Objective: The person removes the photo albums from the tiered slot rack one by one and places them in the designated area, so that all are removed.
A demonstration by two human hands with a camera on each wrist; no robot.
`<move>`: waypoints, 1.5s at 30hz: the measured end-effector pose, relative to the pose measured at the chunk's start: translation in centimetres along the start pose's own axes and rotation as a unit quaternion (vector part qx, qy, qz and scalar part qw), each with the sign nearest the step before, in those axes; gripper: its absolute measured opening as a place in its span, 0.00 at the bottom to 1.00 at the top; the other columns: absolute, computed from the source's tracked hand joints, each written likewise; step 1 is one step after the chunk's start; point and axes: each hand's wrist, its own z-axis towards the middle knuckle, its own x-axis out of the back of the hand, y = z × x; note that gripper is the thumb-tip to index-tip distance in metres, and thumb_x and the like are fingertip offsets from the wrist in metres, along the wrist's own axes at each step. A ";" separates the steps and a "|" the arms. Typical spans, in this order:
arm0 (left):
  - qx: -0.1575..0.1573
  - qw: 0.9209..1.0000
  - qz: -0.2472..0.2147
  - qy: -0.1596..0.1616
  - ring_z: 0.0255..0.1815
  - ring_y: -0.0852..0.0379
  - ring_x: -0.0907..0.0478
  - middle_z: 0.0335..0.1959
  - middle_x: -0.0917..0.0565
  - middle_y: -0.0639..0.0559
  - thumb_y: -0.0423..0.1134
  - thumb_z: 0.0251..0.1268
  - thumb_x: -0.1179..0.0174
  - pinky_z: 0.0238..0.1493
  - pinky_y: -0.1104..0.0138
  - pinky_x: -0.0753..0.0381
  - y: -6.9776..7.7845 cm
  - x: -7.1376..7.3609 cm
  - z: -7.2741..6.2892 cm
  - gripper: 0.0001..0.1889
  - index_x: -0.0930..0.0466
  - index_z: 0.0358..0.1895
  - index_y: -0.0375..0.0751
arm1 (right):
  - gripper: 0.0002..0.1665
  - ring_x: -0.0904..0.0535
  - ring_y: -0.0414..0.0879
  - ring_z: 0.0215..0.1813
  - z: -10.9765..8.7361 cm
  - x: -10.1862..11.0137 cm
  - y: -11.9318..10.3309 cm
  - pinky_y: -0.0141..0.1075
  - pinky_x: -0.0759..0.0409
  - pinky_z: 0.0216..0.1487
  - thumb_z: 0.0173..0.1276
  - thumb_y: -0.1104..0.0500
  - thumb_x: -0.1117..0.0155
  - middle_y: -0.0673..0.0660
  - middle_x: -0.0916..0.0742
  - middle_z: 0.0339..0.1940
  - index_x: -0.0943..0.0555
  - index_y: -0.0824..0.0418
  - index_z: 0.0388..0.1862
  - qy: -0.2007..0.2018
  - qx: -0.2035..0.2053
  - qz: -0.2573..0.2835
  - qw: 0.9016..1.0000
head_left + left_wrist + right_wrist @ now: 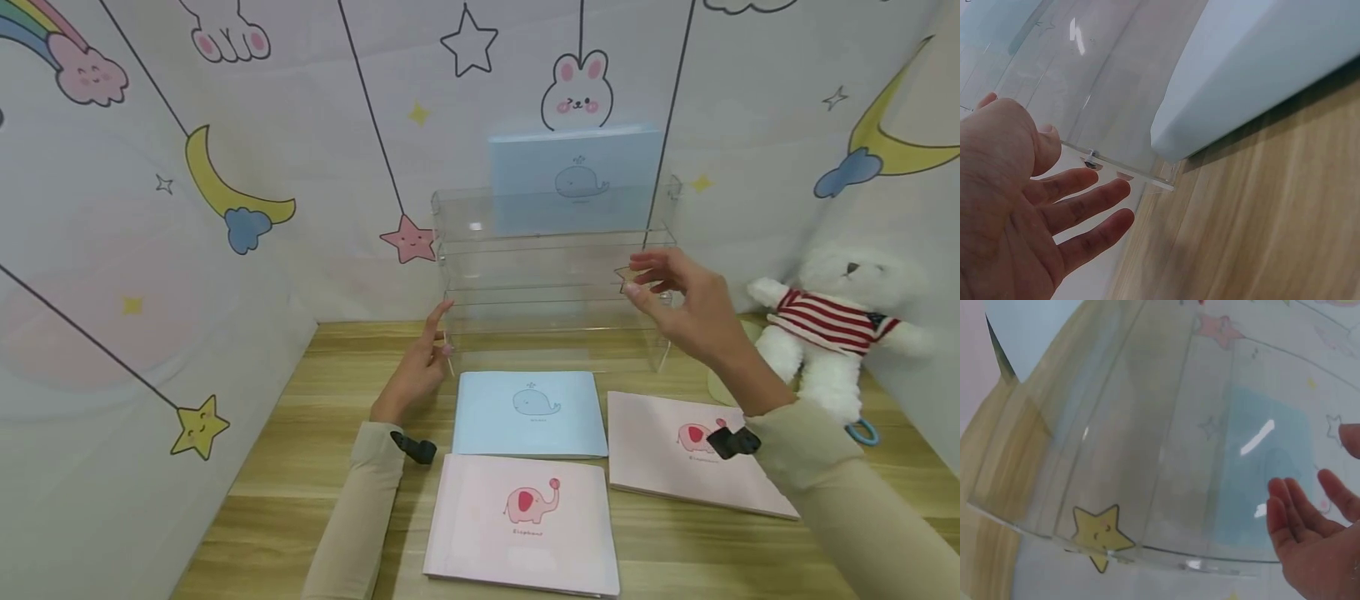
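A clear acrylic tiered rack (555,317) stands against the back wall. On its top tier leans a light-blue booklet (525,179) with a whale drawing. My left hand (416,367) is at the rack's left side panel; in the left wrist view, the thumb and loosely spread fingers (1088,209) lie along the panel's edge. In front of the rack's right side, my right hand (693,312) is raised with bent fingers and nothing between them. Below lie a second blue whale booklet (480,421) and two pink elephant booklets, one in front (480,542), one to the right (645,450).
A white teddy bear (832,333) in a striped top sits at the right, with a pale green object (720,387) partly hidden beside it. Near its foot lies a blue ring (864,432). Printed cloth walls (337,167) enclose the wooden table (300,433) at the back and sides.
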 end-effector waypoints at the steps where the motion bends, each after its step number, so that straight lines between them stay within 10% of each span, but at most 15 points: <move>1: 0.000 1.000 0.000 0.000 0.71 0.35 0.18 0.70 0.22 0.27 0.30 0.83 0.50 0.62 0.40 0.17 0.0 0.0 0.0 0.46 0.61 0.86 0.80 | 0.25 0.14 0.38 0.56 0.4 0.3 0.0 0.17 0.25 0.55 0.76 0.60 0.31 0.61 0.10 0.60 0.21 0.61 0.69 0.000 -0.004 -0.009 1.000; 6: -0.004 1.000 0.001 0.001 0.71 0.35 0.18 0.70 0.21 0.28 0.31 0.83 0.50 0.62 0.40 0.17 -0.2 0.1 0.0 0.46 0.61 0.86 0.81 | 0.31 0.17 0.58 0.66 2.4 1.8 -0.4 0.21 0.29 0.59 0.78 0.53 0.32 0.63 0.14 0.69 0.26 0.59 0.75 -0.011 -0.040 -0.029 0.999; 15: -0.015 1.000 0.003 0.003 0.72 0.34 0.19 0.68 0.19 0.27 0.30 0.83 0.50 0.60 0.41 0.16 -0.4 0.0 0.2 0.45 0.60 0.86 0.78 | 0.45 0.27 0.63 0.79 6.8 4.2 -0.7 0.64 0.31 0.77 0.78 0.44 0.33 0.62 0.26 0.83 0.39 0.51 0.86 -0.018 -0.093 -0.029 0.995; 34: -0.015 1.000 0.008 0.002 0.66 0.36 0.16 0.64 0.18 0.28 0.30 0.83 0.49 0.58 0.44 0.16 -0.3 0.0 0.1 0.45 0.60 0.86 0.77 | 0.57 0.46 0.57 0.92 14.2 5.3 1.7 0.54 0.46 0.90 0.74 0.38 0.31 0.53 0.42 0.92 0.52 0.42 0.91 -0.012 -0.202 0.046 0.978; 45: -0.017 1.000 0.003 0.003 0.67 0.35 0.16 0.67 0.20 0.27 0.30 0.83 0.49 0.58 0.43 0.16 -0.5 -0.1 0.1 0.45 0.60 0.86 0.76 | 0.49 0.24 0.49 0.72 16.9 4.5 2.2 0.45 0.27 0.76 0.74 0.46 0.28 0.56 0.20 0.75 0.40 0.48 0.88 -0.036 -0.194 0.014 0.980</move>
